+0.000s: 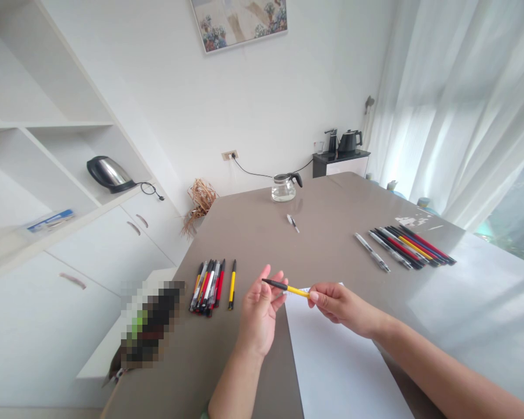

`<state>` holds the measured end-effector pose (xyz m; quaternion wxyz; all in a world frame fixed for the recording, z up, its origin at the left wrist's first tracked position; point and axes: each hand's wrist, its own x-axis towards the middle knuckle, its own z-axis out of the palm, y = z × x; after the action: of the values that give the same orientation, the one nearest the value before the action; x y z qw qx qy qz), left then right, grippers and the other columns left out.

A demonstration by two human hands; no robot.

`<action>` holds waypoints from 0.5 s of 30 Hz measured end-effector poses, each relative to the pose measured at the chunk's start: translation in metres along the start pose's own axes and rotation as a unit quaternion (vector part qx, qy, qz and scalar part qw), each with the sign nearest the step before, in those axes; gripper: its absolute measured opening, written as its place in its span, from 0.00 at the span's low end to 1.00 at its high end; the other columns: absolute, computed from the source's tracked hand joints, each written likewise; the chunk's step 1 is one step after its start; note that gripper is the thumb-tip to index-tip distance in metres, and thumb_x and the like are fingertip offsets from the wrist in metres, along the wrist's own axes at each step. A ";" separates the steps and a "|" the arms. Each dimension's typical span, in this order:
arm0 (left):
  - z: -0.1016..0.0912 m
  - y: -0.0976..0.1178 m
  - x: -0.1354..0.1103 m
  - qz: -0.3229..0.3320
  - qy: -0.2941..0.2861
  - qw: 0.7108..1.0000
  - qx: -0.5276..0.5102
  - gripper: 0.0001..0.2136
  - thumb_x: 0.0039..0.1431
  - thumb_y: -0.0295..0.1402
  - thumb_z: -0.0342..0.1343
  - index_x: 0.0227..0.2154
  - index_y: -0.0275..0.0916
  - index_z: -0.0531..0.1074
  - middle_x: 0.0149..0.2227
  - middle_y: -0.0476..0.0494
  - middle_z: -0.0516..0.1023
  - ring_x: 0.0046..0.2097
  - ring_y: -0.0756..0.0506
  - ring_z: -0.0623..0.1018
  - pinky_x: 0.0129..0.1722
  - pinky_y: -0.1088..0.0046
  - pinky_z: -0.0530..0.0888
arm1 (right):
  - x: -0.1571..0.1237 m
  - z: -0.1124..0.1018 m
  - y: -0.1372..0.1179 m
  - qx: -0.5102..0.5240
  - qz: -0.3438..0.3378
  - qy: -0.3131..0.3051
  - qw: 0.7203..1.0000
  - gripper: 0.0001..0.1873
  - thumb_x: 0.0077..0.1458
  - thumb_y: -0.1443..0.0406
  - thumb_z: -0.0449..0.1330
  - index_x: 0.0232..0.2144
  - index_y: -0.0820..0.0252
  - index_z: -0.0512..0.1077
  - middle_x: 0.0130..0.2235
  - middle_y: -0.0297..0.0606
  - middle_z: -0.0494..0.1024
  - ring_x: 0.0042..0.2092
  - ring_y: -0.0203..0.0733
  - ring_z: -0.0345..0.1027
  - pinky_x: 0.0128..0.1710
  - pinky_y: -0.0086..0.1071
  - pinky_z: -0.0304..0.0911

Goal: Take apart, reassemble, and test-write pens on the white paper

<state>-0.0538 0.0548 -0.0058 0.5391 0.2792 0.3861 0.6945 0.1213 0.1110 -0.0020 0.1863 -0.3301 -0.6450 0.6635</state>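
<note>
My right hand [343,305] pinches one end of a yellow pen with a black front part [296,290], holding it above the table. Fingers spread and palm up, my left hand [262,311] is open behind the pen's black end; whether it touches the pen I cannot tell. Below my right hand lies a white sheet of paper [336,361]. Left of my left hand, another yellow-and-black pen [232,285] lies by itself beside a bunch of mixed pens [207,285]. To the right, a clear pen [372,253] lies next to a row of several pens [413,247].
The brown table [244,233] bears a glass pot of clear liquid [283,189] at its far end and a small white-and-black piece [293,223]. Torn white scraps [414,220] lie near the right edge. A blurred-out object [151,326] sits at the left edge. White shelves [65,169] stand left.
</note>
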 end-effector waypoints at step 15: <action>-0.004 -0.003 0.002 0.008 0.024 0.999 0.047 0.07 0.51 0.32 0.54 0.33 0.36 0.69 0.33 0.43 0.75 0.34 0.49 0.75 0.33 0.76 0.69 | 0.002 0.000 0.004 0.009 0.005 -0.018 1.000 0.22 0.49 0.49 0.47 0.27 0.62 0.64 0.19 0.26 0.49 0.20 0.27 0.41 0.18 0.24 0.40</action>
<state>-0.0558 0.0565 -0.0107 0.5107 0.2903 0.4286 0.6865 0.1203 0.1120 -0.0060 0.1739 -0.3196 -0.6404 0.6764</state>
